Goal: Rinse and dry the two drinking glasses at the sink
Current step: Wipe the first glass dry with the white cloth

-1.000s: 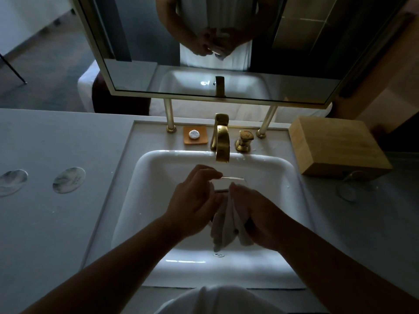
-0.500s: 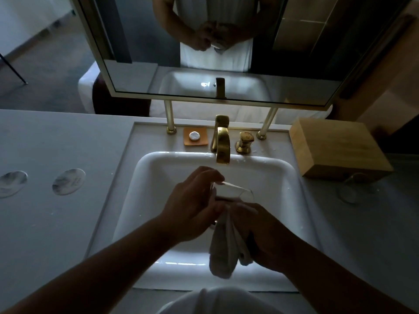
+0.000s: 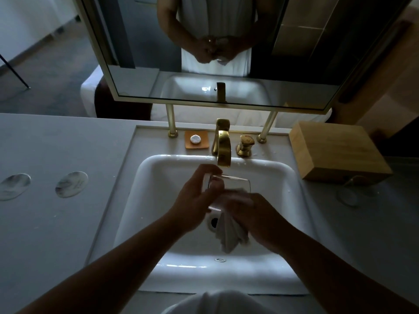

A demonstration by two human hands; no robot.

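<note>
One drinking glass [image 3: 229,189] is held over the sink [image 3: 301,200], just below the gold tap [image 3: 223,147], pinched at its rim by the left hand [image 3: 195,200]. A white cloth [image 3: 230,234] is pressed against it by the closed right hand [image 3: 256,219]. A wet wall could slip from the grip and strike the basin or spout. A second glass [image 3: 350,189] is seen faintly near the worktop's right edge, beside the wooden box [image 3: 335,150].

two glasses [image 3: 229,184] [image 3: 349,193], one cloth [image 3: 229,236], two coasters [image 3: 71,184] [image 3: 14,186], one box [image 3: 337,150]
</note>
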